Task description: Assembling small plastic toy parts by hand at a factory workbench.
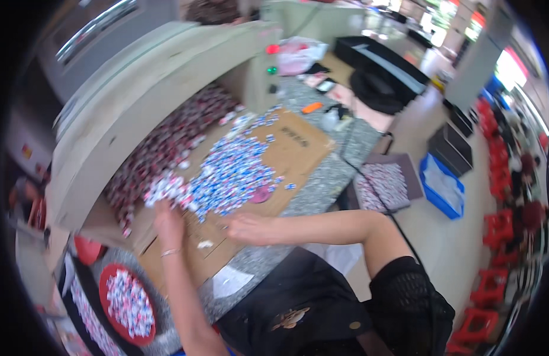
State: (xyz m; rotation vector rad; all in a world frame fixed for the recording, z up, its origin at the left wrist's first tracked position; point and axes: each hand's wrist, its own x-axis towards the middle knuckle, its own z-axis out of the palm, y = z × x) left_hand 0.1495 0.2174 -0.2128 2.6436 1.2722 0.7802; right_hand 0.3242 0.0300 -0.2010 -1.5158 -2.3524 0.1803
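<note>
My left hand [169,221] reaches to a heap of small white and pink pieces [166,187] at the mouth of a beige box-like housing; its fingertips blur into the heap, so their hold is hidden. Curled fingers mark my right hand [249,229], low over the cardboard sheet [304,151], and whatever they hold is too small to make out. Just beyond both hands spreads a layer of small blue, white and pink pieces [233,172]. A round pink disc [261,194] lies at its right edge. Between my hands is a small white scrap [205,244].
The beige housing [162,74] arches over many dark red and white pieces [167,139]. A red bowl [105,276] of pieces stands at lower left. An orange object [312,107] lies on the grey speckled table [322,178]. A blue crate [443,199] and a bin of pieces [383,183] stand right.
</note>
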